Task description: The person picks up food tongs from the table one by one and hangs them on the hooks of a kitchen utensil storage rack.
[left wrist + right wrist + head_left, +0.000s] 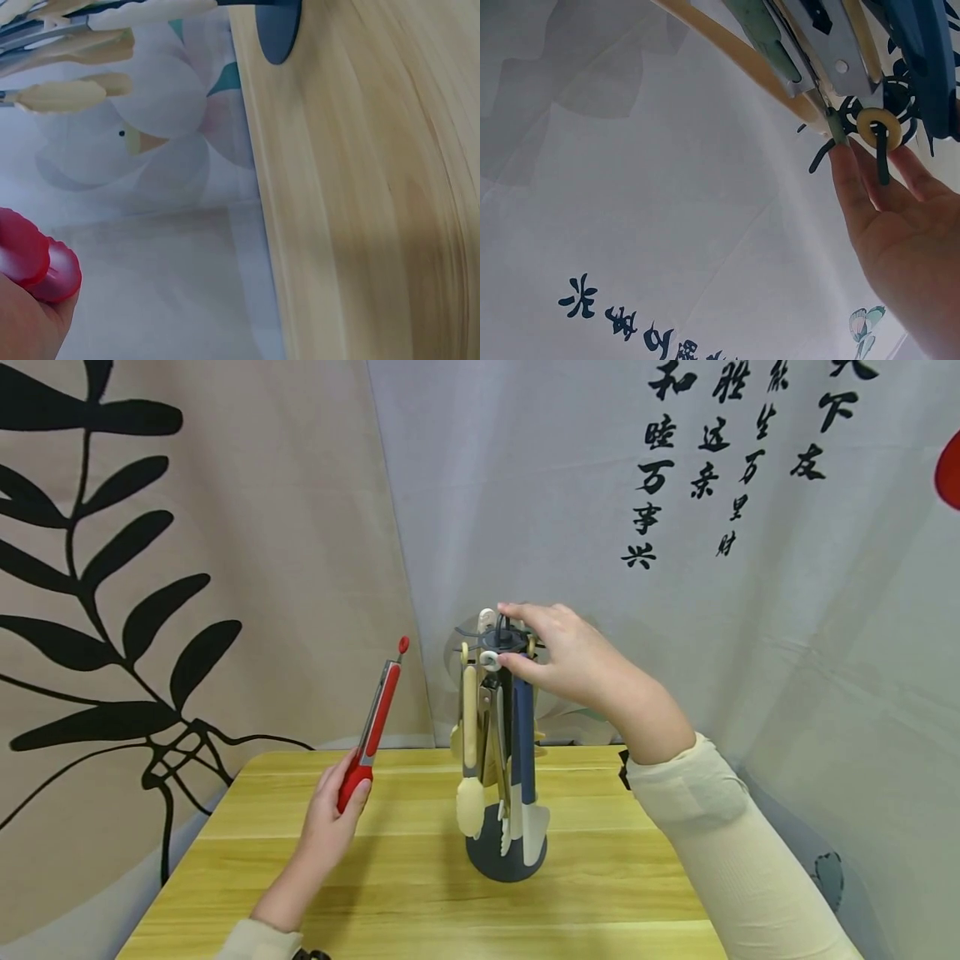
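Observation:
My left hand (332,806) grips a pair of red kitchen tongs (380,710) by the red head end, whose scalloped tips (45,259) show in the left wrist view. The tongs tilt upward, closed, their red pull ring at the top. A dark utensil rack (501,852) stands upright on the table, hung with cream, blue and metal-bodied utensils. My right hand (573,652) holds the rack at its top, thumb by a pale hanging ring (490,661) and forefinger across the far side. In the right wrist view, fingertips touch the hooks beside a yellowish ring (878,127).
The wooden table (375,893) ends just behind the rack. A printed cloth (300,552) with dark leaves and black characters hangs beyond it. Among the hanging utensils are a cream one (470,802) at left and a blue-handled one (527,743) at right.

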Motion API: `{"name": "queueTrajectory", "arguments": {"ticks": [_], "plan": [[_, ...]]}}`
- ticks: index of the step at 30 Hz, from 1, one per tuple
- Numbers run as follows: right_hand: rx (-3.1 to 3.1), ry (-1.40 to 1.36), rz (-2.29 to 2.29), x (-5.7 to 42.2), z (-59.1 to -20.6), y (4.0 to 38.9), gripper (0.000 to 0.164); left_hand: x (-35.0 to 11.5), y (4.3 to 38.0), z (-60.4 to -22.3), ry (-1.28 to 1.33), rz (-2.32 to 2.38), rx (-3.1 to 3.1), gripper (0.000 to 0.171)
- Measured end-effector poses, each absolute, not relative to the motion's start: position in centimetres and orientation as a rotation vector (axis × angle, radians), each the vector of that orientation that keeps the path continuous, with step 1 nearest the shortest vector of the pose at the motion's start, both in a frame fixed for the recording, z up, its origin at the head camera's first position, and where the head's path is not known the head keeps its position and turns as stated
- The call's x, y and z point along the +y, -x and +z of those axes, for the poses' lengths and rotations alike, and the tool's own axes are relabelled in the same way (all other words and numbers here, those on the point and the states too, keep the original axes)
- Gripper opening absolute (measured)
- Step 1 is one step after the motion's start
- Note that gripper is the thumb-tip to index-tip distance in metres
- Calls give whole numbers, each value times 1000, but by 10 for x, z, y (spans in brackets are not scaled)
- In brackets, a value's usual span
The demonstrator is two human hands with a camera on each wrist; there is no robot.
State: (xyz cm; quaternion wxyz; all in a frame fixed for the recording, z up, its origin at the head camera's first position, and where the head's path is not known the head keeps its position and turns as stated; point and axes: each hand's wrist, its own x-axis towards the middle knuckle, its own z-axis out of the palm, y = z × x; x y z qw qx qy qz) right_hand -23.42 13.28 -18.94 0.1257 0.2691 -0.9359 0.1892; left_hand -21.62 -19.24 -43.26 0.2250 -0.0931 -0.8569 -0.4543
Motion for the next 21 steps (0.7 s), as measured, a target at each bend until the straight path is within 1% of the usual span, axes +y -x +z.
{"name": "queueTrajectory", "arguments": {"ticks": [9, 21], "plan": [[-2731, -771, 549, 131, -189, 234, 61, -187, 216, -431, 287, -1286, -2349, 53], [-2725, -787, 555, 131, -189, 235, 61, -179, 214, -413, 371, -1334, -2295, 52]]}}
